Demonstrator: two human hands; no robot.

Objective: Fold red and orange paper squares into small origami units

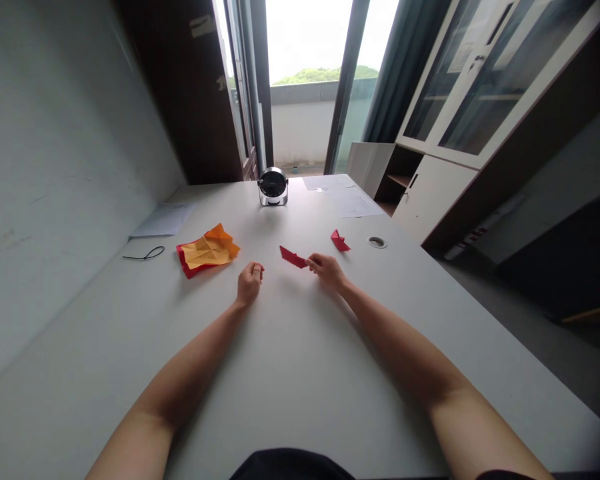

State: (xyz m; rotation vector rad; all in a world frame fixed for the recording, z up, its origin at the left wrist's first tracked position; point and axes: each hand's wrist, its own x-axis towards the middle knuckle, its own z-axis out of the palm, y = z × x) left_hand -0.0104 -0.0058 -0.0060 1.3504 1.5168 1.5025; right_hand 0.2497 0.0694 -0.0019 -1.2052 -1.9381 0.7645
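Observation:
My right hand [326,269] pinches one end of a folded piece of red paper [293,257], which points out to the left just above the white table [290,373]. To the left of that paper, my left hand [250,283] is closed in a loose fist. A small reddish spot shows at its fingertips, too small to name. Beyond my right hand stands a small red folded-paper boat [340,241]. Creased orange paper [211,248] lies on top of red paper [190,269], to the left of my left hand.
A black cable tie loop [153,253] and a white sheet [164,220] lie by the left wall. At the far edge stands a round black fan-like device [273,187]. Several papers [353,202] and a roll of tape [377,243] are on the right. A cabinet [435,193] stands beyond.

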